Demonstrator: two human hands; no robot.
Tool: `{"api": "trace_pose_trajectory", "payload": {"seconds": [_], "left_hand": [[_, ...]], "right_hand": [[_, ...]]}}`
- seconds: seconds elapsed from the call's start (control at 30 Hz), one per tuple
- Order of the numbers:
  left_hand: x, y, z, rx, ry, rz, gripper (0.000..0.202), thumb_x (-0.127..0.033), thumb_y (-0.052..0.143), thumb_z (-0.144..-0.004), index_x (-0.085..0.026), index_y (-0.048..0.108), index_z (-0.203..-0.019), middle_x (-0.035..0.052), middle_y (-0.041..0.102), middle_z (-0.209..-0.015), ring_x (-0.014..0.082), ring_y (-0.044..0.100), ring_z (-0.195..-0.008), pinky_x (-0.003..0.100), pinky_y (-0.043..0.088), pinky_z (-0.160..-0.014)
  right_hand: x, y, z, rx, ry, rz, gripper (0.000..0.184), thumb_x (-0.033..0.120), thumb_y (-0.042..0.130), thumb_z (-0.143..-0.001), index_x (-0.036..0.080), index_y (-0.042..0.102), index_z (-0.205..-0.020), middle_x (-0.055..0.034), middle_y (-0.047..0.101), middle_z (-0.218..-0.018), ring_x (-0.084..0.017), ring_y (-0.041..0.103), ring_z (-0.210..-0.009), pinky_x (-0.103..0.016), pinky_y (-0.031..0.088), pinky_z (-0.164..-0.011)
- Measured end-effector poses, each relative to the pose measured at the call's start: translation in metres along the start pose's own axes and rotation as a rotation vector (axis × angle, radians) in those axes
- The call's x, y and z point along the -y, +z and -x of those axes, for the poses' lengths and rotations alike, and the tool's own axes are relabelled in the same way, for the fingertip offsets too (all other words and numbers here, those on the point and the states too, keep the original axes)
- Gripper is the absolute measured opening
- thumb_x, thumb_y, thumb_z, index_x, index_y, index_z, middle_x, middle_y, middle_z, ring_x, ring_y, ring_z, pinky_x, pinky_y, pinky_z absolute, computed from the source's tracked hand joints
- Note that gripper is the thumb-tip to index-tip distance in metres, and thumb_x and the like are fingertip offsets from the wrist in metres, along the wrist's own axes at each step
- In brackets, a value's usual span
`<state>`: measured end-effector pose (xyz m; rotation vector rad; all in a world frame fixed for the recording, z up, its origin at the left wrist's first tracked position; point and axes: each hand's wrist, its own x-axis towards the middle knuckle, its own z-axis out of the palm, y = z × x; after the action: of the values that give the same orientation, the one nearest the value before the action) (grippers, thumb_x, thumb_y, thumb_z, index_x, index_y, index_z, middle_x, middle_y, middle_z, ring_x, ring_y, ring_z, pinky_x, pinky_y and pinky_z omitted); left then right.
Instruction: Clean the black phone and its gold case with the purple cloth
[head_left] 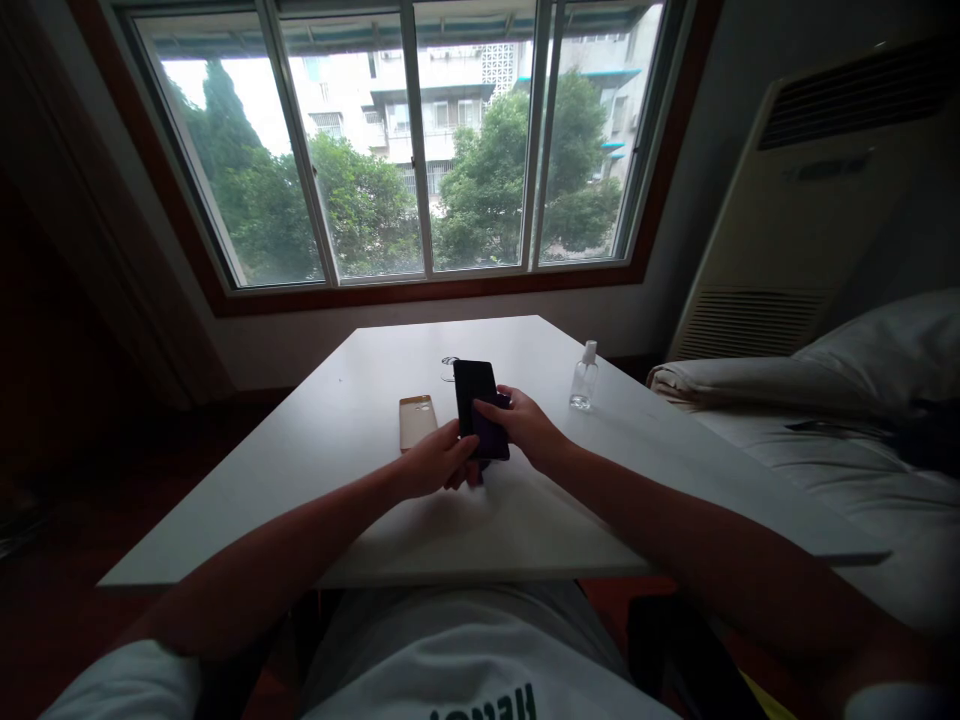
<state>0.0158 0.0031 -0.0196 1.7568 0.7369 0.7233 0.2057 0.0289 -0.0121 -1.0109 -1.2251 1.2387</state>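
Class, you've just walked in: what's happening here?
At a white table, a person's left hand holds a black rectangular smartphone at its lower left. The right hand is at its right side, with what looks like dark purple cloth. A beige rectangular phone case lies to the left; a clear plastic bottle stands to the right.

A black rectangular smartphone (474,382), its face dark, is held top toward twelve o'clock; a dark purple cloth (490,432) touches its four-o'clock side.
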Motion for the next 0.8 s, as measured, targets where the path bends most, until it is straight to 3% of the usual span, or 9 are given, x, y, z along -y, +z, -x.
{"api": "trace_pose_trajectory", "payload": {"seconds": [0.1, 0.27, 0.43, 0.6, 0.8], "left_hand": [[0.005, 0.002, -0.003, -0.049, 0.054, 0.026, 0.037, -0.054, 0.043, -0.098, -0.018, 0.04, -0.097, 0.0, 0.061, -0.06, 0.0083, 0.044, -0.039, 0.019, 0.029, -0.037], [0.013, 0.005, -0.01, -0.187, 0.077, 0.125, 0.039, -0.056, 0.043, -0.097, -0.018, 0.043, -0.09, -0.0014, 0.057, -0.056, 0.0073, 0.04, -0.038, 0.02, 0.026, -0.037], [0.013, 0.001, -0.01, -0.222, 0.02, 0.169, 0.039, -0.055, 0.045, -0.096, -0.017, 0.045, -0.088, -0.0029, 0.051, -0.05, 0.0076, 0.037, -0.036, 0.02, 0.025, -0.036], [0.014, 0.0, -0.009, -0.265, -0.101, 0.297, 0.029, -0.045, 0.046, -0.096, -0.017, 0.046, -0.087, -0.0024, 0.052, -0.053, 0.0077, 0.038, -0.038, 0.019, 0.025, -0.037], [0.013, 0.002, -0.007, -0.213, -0.202, 0.413, 0.024, -0.039, 0.048, -0.095, -0.016, 0.048, -0.088, -0.0016, 0.052, -0.06, 0.0065, 0.04, -0.041, 0.018, 0.029, -0.04]], "right_hand": [[0.003, 0.003, -0.003, -0.037, -0.025, -0.013, 0.06, 0.04, 0.077, -0.08, 0.014, 0.055, -0.129, -0.0123, 0.071, -0.107, -0.026, 0.068, -0.094, -0.034, 0.06, -0.076], [0.006, 0.004, -0.008, -0.06, 0.046, -0.089, 0.049, 0.03, 0.07, -0.086, 0.016, 0.051, -0.129, -0.0098, 0.069, -0.104, -0.021, 0.067, -0.085, -0.031, 0.059, -0.069], [0.003, -0.003, -0.005, 0.146, 0.112, -0.188, 0.04, 0.017, 0.075, -0.078, 0.014, 0.056, -0.113, -0.0101, 0.068, -0.1, -0.02, 0.068, -0.086, -0.032, 0.059, -0.077], [0.004, -0.004, 0.004, 0.293, 0.163, -0.174, 0.046, 0.015, 0.084, -0.068, 0.013, 0.059, -0.106, -0.0113, 0.069, -0.101, -0.024, 0.069, -0.093, -0.034, 0.059, -0.083], [0.004, 0.001, 0.01, 0.263, 0.252, -0.173, 0.059, 0.013, 0.087, -0.063, 0.012, 0.057, -0.113, -0.0129, 0.069, -0.105, -0.025, 0.07, -0.093, -0.034, 0.06, -0.079]]}}
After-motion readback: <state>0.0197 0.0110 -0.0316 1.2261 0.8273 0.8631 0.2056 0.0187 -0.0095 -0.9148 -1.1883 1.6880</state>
